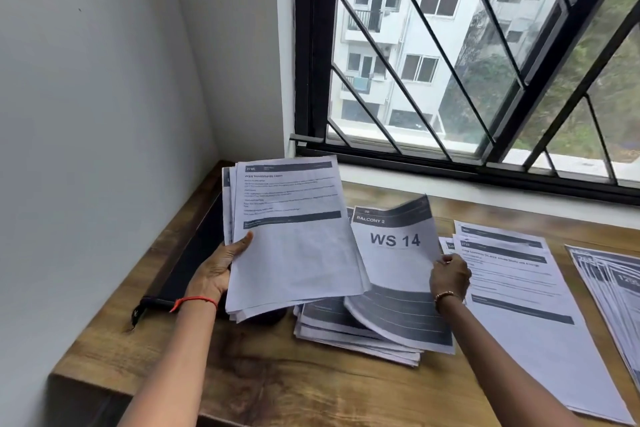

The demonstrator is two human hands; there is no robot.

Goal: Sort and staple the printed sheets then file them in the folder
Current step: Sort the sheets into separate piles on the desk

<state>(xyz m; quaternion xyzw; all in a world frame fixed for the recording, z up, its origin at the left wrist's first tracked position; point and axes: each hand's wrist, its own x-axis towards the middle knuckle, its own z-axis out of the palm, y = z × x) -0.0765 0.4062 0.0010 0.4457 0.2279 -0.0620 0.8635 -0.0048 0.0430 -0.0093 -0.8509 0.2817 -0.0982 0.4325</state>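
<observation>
The left hand [216,274] grips a stack of sheets [294,239] by its left edge. The thumb is pressed flat on the top page and the fingers are hidden behind. The stack is held tilted up over the left part of the bench [242,381]. The right hand [450,279] pinches the right edge of the WS 14 sheet [394,253], which curls up off the middle pile [356,336] at the bench's centre.

The paper looks light and limp. A single sheet bows under its own weight, so it is probably best taken at an edge or corner and laid down flat. A thick stack seems stiffer but will likely fan and slip unless it is clamped from both faces and squared before stapling.

By count there is one held stack and three piles lying on the bench: the middle pile, a second pile [519,291] just to its right, and a fanned pile [616,288] at the right edge. More sheet corners show behind the second pile, but I cannot tell whether they make another pile. One black folder [194,253] lies shut along the left edge by the wall. No stapler is plainly in view.
</observation>
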